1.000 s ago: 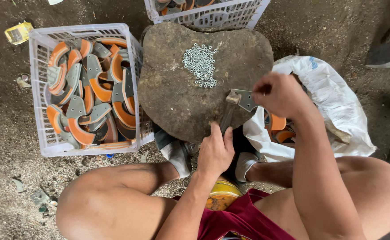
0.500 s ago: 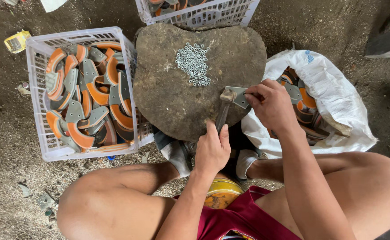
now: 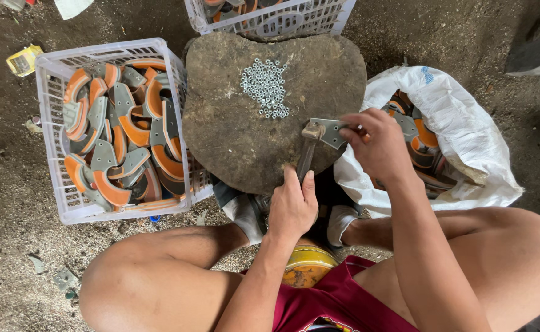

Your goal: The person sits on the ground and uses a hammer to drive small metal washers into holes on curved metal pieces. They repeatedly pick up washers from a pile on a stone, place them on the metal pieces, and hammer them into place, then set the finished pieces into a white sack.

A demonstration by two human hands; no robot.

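My left hand [image 3: 293,206] grips the handle of a hammer [image 3: 310,138] at the near edge of a round stone block [image 3: 233,123]. The hammer head rests by a grey curved metal piece [image 3: 330,131], which my right hand [image 3: 376,144] pinches against the stone's right edge. A pile of small silver nuts [image 3: 266,87] lies on the stone's upper middle.
A white plastic crate [image 3: 54,129] full of grey-and-orange curved pieces stands left of the stone. A white sack [image 3: 460,132] with more such pieces lies open on the right. Another white crate [image 3: 270,18] sits behind the stone. A yellow stool [image 3: 307,264] shows between my knees. Dirt floor all around.
My right hand has brought the grey piece from over the sack down onto the stone's right edge by the hammer head. My left hand has stayed on the hammer handle.
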